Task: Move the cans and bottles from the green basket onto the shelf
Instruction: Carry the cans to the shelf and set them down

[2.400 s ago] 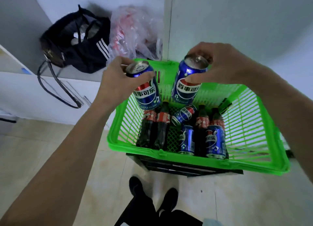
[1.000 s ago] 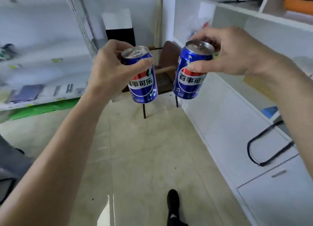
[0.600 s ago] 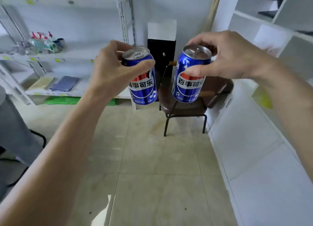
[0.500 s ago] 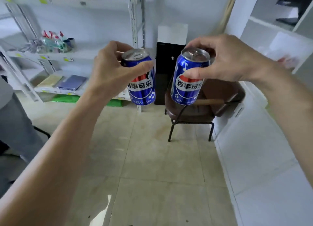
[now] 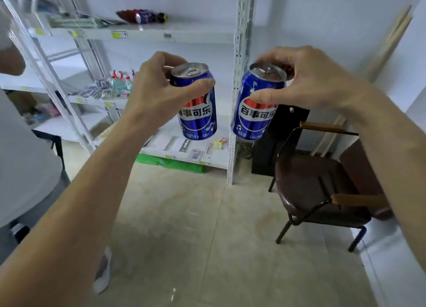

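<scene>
Fingers of the left hand (image 5: 154, 89) curled round the upper part of one blue can (image 5: 196, 104), thumb across its front just under the rim; can upright, held in the air. Fingers of the right hand (image 5: 306, 81) pinched on the top rim of a second blue can (image 5: 257, 104), thumb on the front, other fingers over the far edge; this can tilted, its base swung toward the first. Both cans side by side, apart, a narrow gap between them, neither touching the shelf (image 5: 147, 33). Shelf: white metal rack straight ahead, several boards; its right front post (image 5: 239, 76) stands in the gap between the two cans as seen from the head camera. Top board: one dark bottle (image 5: 141, 16) lying on its side, flat packets (image 5: 76, 22) to its left, bare board from the bottle rightward to the post. Middle board: small spray bottles (image 5: 121, 82) and wrapped items at the left, partly hidden by the left hand. Lower board: papers and small packs (image 5: 198, 149) near its front edge. Green item (image 5: 170, 164) on the floor under the lowest board; what it is cannot be told. Right of the post: black cabinet (image 5: 279, 141), then a dark chair (image 5: 320, 189) with metal legs, close to the rack's corner. Left edge: another person in a pale top (image 5: 20, 159), near the rack's left bay. Tiled floor (image 5: 189, 237) open between the viewer and the rack front.
</scene>
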